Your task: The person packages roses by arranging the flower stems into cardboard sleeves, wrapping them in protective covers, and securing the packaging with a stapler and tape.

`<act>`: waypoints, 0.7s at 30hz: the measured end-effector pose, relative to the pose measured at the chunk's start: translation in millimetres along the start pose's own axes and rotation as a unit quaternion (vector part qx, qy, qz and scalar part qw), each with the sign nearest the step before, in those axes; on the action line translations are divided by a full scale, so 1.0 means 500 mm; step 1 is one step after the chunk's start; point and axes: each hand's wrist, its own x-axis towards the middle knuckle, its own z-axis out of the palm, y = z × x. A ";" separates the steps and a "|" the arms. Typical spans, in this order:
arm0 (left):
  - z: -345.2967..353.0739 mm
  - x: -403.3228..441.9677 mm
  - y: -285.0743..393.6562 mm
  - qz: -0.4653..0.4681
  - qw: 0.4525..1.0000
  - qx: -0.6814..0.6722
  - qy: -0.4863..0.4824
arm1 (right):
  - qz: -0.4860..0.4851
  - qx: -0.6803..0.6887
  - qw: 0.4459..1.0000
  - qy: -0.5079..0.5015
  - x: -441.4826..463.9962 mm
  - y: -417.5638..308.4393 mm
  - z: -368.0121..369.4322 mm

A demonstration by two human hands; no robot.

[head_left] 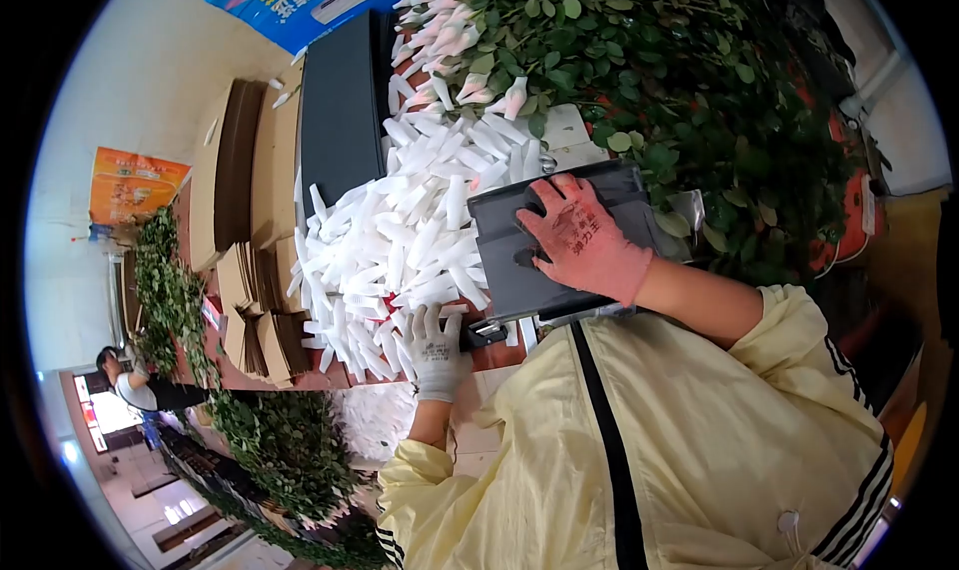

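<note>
My right hand (584, 238), in a pink glove with black fingertips, lies with spread fingers on a dark grey, flat, box-like object (499, 260) with a shiny surface. My left hand (436, 358) wears a whitish glove. Its fingers are extended at the near edge of a heap of white tubular sleeves (410, 230), and I see nothing gripped in them. A small black tool (486, 336), its kind unclear, lies beside the left hand. Beyond the box, flower buds (475, 88) in white sleeves lie with their leafy stems (639, 60) toward the right.
A tall black panel (343, 110) and cardboard sheets (272, 160) stand behind the heap. Folded cardboard pieces (262, 320) sit at the left. More leafy stems (280, 445) are lower left, near a pile of white material (378, 420). Another person (140, 385) stands in the background.
</note>
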 end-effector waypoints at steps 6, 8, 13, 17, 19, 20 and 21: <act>-0.069 0.003 -0.045 -0.069 0.989 -0.126 0.024 | 0.043 -0.019 0.996 -0.073 0.028 -0.003 -0.001; -0.100 0.008 -0.068 -0.057 0.965 -0.254 0.016 | 0.043 -0.014 0.997 -0.070 0.031 0.002 0.009; -0.203 0.058 -0.019 -0.117 0.884 -0.443 -0.089 | 0.078 0.133 0.986 -0.059 0.031 -0.001 0.024; -0.213 0.088 -0.011 -0.110 0.848 -0.496 -0.149 | 0.093 0.064 0.993 -0.038 0.020 -0.004 0.047; -0.198 0.105 -0.020 -0.087 0.849 -0.492 -0.173 | 0.089 0.080 0.992 0.041 0.012 -0.002 0.087; -0.198 0.117 -0.024 -0.066 0.848 -0.487 -0.198 | 0.088 0.082 0.992 0.043 0.012 -0.002 0.094; -0.201 0.127 -0.028 -0.064 0.849 -0.487 -0.196 | 0.087 0.083 0.992 0.046 0.013 0.000 0.096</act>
